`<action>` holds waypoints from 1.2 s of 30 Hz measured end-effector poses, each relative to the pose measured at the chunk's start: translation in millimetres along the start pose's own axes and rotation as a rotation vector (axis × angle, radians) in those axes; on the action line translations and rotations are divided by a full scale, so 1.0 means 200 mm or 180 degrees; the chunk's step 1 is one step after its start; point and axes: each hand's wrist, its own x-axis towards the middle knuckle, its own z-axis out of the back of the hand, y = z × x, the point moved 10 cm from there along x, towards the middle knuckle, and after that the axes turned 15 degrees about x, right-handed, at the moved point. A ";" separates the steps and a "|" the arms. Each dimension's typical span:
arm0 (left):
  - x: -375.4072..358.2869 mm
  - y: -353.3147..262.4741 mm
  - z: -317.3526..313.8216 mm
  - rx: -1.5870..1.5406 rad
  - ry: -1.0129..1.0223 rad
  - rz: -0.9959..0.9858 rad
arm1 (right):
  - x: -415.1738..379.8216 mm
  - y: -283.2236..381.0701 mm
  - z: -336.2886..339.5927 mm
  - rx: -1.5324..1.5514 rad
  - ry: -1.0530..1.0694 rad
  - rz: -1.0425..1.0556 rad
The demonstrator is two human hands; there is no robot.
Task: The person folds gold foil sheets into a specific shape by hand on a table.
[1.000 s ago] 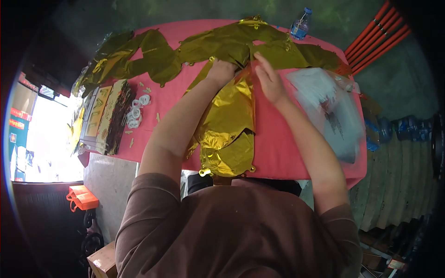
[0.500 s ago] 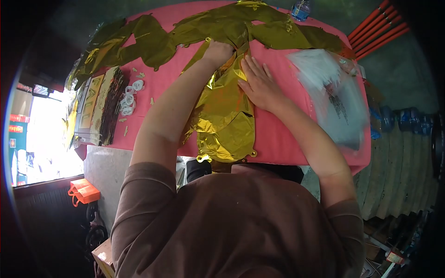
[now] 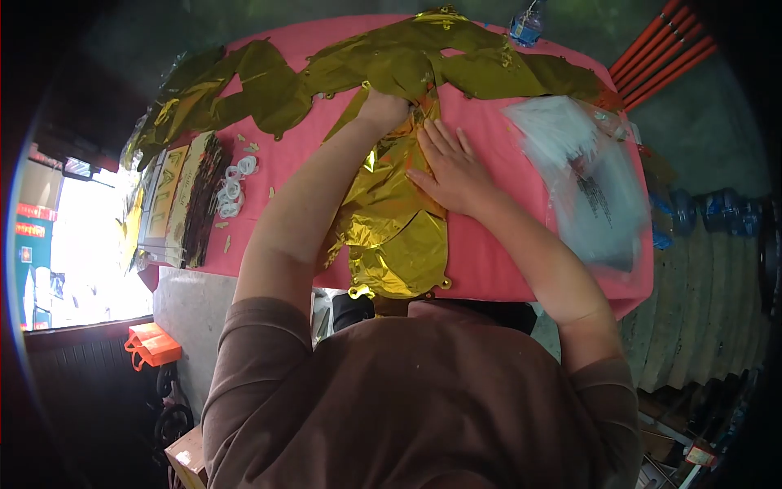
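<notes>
A flat gold foil balloon (image 3: 399, 253) with small tabs at its near corners lies lengthwise in front of me. My left hand (image 3: 385, 112) is closed at its far part, fingers curled on the foil and partly hidden. My right hand (image 3: 454, 169) lies flat on the balloon's right side, fingers stretched out and pointing away from me. Its fingertips are close to the left hand. Crumpled folds show in the foil between and below the hands.
More gold foil pieces (image 3: 366, 69) spread along the far side of the pink-covered table (image 3: 497, 244). At left are packs of printed packaging (image 3: 175, 200) and white ribbon rolls (image 3: 232, 191). Clear plastic bags (image 3: 595, 187) lie at right; a bottle (image 3: 527, 27) stands at the far edge.
The whole view has shifted slightly. My right hand has slid a little toward me and to the left over the foil. The left hand stays closed at about the same place.
</notes>
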 end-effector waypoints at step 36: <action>0.09 -0.08 0.04 -0.0121 0.0258 0.0072 | -0.01 0.03 0.01 -0.0099 0.0065 -0.0009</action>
